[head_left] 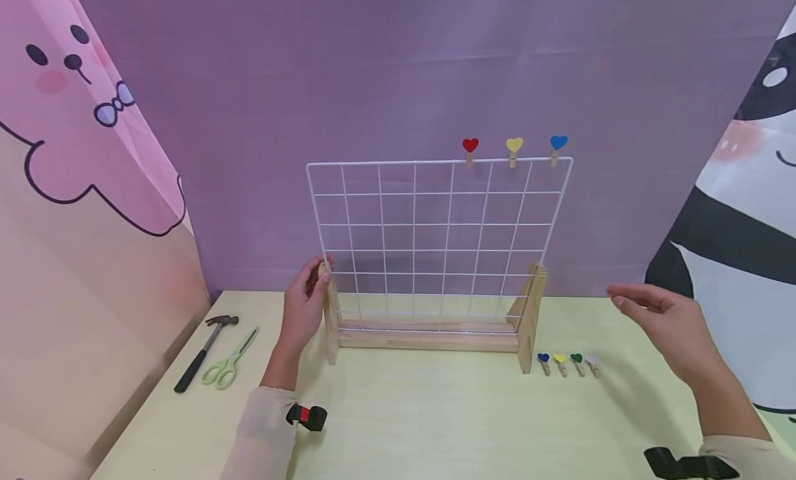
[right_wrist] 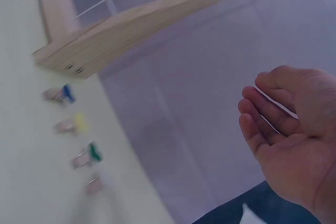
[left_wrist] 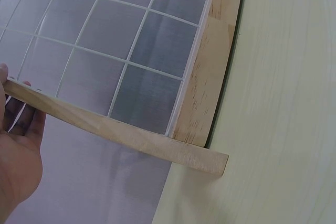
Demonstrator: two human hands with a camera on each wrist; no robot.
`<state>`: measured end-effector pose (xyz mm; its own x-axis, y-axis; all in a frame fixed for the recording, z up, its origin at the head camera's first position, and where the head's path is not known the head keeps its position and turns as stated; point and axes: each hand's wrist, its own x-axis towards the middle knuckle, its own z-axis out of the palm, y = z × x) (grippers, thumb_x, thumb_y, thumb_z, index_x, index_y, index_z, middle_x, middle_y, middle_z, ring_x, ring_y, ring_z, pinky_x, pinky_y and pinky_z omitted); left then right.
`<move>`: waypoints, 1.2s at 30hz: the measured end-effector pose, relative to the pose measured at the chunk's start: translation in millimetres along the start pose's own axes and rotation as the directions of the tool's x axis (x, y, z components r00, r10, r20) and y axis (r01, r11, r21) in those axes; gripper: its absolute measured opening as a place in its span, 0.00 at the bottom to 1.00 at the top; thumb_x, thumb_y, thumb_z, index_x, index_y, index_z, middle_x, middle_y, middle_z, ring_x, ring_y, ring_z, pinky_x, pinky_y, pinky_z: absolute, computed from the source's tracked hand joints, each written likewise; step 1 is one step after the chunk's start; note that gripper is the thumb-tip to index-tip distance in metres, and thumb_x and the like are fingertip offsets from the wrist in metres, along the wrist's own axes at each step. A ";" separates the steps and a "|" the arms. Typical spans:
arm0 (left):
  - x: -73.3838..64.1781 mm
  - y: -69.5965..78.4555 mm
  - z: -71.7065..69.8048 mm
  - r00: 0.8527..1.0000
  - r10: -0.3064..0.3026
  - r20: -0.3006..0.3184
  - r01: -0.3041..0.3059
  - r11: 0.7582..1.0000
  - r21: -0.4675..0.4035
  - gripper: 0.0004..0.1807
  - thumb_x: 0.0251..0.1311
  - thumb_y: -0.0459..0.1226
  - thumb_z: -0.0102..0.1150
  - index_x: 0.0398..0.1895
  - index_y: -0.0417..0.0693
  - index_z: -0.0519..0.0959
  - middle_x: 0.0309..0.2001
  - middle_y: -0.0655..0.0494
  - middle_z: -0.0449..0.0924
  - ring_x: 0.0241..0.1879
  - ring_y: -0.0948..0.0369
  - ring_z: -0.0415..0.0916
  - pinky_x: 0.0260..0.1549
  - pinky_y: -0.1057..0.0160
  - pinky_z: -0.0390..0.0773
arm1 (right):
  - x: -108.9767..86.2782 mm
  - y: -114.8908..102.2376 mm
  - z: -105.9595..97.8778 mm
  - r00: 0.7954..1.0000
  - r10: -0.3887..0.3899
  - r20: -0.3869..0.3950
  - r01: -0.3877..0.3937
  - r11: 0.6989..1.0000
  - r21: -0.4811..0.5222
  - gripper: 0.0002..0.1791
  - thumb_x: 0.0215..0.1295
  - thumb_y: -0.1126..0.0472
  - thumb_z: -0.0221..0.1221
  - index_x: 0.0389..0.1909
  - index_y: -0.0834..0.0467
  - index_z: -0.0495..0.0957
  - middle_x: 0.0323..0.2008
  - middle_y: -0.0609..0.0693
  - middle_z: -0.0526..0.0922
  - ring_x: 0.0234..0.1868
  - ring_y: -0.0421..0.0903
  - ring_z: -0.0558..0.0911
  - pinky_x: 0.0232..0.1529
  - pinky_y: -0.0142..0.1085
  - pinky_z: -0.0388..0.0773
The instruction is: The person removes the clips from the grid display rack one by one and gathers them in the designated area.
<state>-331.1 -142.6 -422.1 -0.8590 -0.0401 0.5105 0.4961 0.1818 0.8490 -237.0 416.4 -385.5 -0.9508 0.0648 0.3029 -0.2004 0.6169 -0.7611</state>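
Observation:
A white wire grid (head_left: 414, 224) stands upright in a wooden stand (head_left: 429, 340) on the table. My left hand (head_left: 302, 311) grips the top of the stand's left side post (left_wrist: 131, 135), thumb in front. Along the grid's top right edge sit a red heart clothespin (head_left: 470, 146), a yellow heart clothespin (head_left: 514, 146) and a blue heart clothespin (head_left: 558, 143). To the right of the stand my right hand (head_left: 668, 328) hangs in the air, its fingers loosely bent and holding nothing. Below and left of it, a dark blue heart clothespin (head_left: 544, 359) lies in a row with yellow, green (right_wrist: 94, 151) and pale lilac ones.
On the table's left side lie a hammer (head_left: 205, 356) with a black handle and light green scissors (head_left: 225, 371). A purple cloth (head_left: 249, 121) hangs behind the table. Cartoon prints, one pink (head_left: 56, 141) and one panda-like (head_left: 746, 259), flank it. Both wrists wear black cameras.

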 end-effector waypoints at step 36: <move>0.1 -1.2 0.8 1.000 -0.016 -0.014 0.017 1.000 0.019 0.21 0.77 0.37 0.54 0.69 0.44 0.74 0.64 0.39 0.79 0.62 0.56 0.76 0.57 0.82 0.73 | 66.3 -196.0 -33.3 0.969 -0.227 -0.093 0.236 0.965 0.110 0.20 0.74 0.55 0.62 0.64 0.53 0.81 0.54 0.34 0.85 0.57 0.31 0.79 0.55 0.14 0.72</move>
<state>-331.8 -142.1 -423.2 -0.8651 -0.0567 0.4985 0.4793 0.1997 0.8546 -252.9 325.9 -197.2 -0.8543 -0.0039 0.5197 -0.4443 0.5244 -0.7264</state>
